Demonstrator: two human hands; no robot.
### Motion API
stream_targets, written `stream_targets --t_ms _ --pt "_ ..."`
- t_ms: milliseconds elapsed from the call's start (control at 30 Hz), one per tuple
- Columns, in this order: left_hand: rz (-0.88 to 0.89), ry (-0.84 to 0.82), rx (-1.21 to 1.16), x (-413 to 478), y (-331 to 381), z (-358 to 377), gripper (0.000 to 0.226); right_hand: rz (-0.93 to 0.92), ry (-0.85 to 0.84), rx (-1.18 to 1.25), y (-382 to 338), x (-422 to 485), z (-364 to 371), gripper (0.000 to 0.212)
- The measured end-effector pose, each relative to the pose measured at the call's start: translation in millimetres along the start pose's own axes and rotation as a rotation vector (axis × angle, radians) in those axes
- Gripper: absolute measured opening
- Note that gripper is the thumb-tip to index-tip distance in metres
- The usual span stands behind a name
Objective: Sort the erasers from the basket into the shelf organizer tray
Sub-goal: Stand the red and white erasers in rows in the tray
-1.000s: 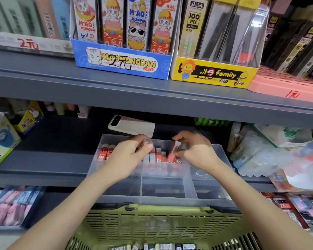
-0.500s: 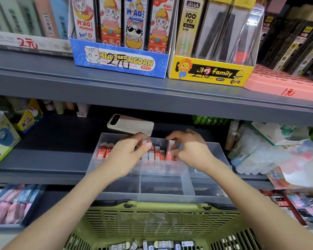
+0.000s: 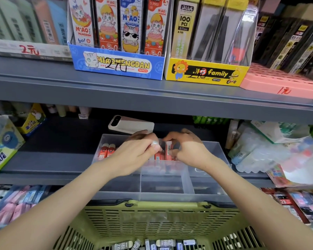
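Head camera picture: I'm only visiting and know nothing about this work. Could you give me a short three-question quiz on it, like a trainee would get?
1. True or false: the green basket is empty.
2. What lies on the shelf right behind the clear tray? A) a phone B) scissors C) a cup
3. Fill in: the standing erasers in the tray's back left compartment are ___ in colour.

Key:
1. False; wrapped erasers lie in its bottom.
2. A.
3. Red.
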State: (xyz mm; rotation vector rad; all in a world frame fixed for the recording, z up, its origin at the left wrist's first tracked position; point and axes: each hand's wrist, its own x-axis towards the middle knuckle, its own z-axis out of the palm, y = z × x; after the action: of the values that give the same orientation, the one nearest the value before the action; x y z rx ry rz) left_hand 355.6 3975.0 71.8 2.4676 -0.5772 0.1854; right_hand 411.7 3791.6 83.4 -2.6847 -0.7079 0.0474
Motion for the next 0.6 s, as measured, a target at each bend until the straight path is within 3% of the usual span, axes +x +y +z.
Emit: stream_targets --t_ms 100,200,400,500,600 --pt "-0.071 -0.153 0.001 3.1 -8.5 -1.1 0.036 0.002 -0.020 -0.063 2.9 0.9 7.9 0.036" --pt "-0.112 -0.180 -0.018 2.8 -11.5 1.6 0.052 0.031 -0.046 0.005 7.6 1.7 10.1 0.032" --pt "-0.113 0.060 -0.211 6.3 -9.7 -1.8 0.022 -0.033 0.077 -0.057 11.4 2.2 16.7 0.024" --pt "-0.239 0.208 -0.470 8.2 -6.6 -3.6 0.016 0.060 0.159 -0.005 8.8 4.8 19.3 0.022" --pt "-0.367 0.385 -0.676 9.5 -5.6 -2.1 0.008 0.041 0.120 -0.264 2.6 10.9 19.4 0.025"
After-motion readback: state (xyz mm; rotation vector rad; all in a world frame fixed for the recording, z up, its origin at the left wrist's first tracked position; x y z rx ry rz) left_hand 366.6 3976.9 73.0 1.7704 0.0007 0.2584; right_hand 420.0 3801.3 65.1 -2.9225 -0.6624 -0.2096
